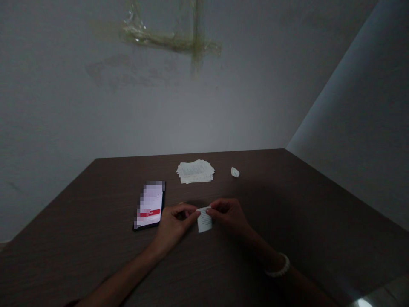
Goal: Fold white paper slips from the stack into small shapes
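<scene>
A small slip of printed paper (205,221) is held up between both hands, just above the table. My left hand (177,219) pinches its upper left corner between thumb and forefinger. At the upper right edge, my right hand (228,213) grips the same slip with thumb and fingertips. Rows of dark text show on the paper, too small to read. Beyond the hands lies a loose stack of paper slips (195,171), the top one printed. Close by my left hand is a phone (151,202) with its screen lit.
The dark brown table (96,204) stands against a grey wall (239,106) with strips of yellowed tape (166,42) on it. A small crumpled white piece (235,172) lies right of the stack. Another wall slants along the right side.
</scene>
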Demonstrator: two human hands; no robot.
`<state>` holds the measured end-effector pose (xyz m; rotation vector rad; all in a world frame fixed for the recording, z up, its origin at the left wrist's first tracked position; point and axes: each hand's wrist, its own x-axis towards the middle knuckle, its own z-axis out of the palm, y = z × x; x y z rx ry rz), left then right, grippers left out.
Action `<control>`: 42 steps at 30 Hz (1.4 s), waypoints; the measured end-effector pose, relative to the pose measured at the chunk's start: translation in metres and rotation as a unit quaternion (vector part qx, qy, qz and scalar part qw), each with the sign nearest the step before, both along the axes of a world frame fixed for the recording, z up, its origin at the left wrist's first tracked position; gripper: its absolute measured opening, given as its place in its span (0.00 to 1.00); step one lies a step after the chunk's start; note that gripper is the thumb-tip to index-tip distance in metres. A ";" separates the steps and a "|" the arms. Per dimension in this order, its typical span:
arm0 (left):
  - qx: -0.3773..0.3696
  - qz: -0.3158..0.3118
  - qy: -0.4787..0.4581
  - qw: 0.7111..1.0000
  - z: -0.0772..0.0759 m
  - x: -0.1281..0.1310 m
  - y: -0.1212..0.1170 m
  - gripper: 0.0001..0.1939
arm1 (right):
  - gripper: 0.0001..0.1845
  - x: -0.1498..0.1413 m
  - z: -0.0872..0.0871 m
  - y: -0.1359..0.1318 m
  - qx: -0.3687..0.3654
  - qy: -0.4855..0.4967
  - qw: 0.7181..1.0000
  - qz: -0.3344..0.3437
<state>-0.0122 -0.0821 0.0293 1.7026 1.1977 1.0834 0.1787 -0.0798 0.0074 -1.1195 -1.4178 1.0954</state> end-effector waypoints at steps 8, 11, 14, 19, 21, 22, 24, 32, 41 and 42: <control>-0.049 -0.007 -0.023 0.999 0.000 -0.001 0.001 0.11 | 0.12 0.001 0.000 0.000 -0.005 0.007 1.000 0.012; -0.049 -0.013 -0.034 0.998 -0.001 -0.002 0.000 0.10 | 0.12 0.002 -0.002 0.000 -0.007 0.011 1.000 0.020; -0.015 -0.022 -0.038 0.999 -0.001 -0.002 -0.001 0.09 | 0.12 0.002 -0.002 0.000 0.001 0.014 1.000 0.024; 0.041 -0.035 -0.021 0.998 0.001 -0.003 -0.001 0.08 | 0.13 0.004 0.002 -0.001 0.017 0.023 0.999 0.042; 0.053 -0.037 -0.016 0.998 0.001 -0.004 -0.001 0.08 | 0.12 0.005 0.003 -0.001 0.020 0.029 0.998 0.043; 0.058 -0.038 -0.014 0.997 0.001 -0.004 -0.001 0.08 | 0.12 0.005 0.003 0.000 0.021 0.033 0.998 0.045; 0.069 -0.039 -0.014 0.997 0.001 -0.004 0.000 0.08 | 0.12 0.006 0.003 0.000 0.023 0.042 0.998 0.049; 0.077 -0.053 -0.011 0.996 0.005 -0.006 -0.001 0.09 | 0.08 0.006 0.006 -0.001 0.042 0.067 0.994 0.079; 0.033 -0.049 -0.030 0.998 0.008 -0.006 -0.001 0.09 | 0.12 0.011 0.011 -0.002 0.054 0.024 0.994 0.092; 0.024 -0.043 -0.028 0.998 0.008 -0.006 0.000 0.09 | 0.12 0.012 0.013 -0.002 0.058 0.009 0.995 0.083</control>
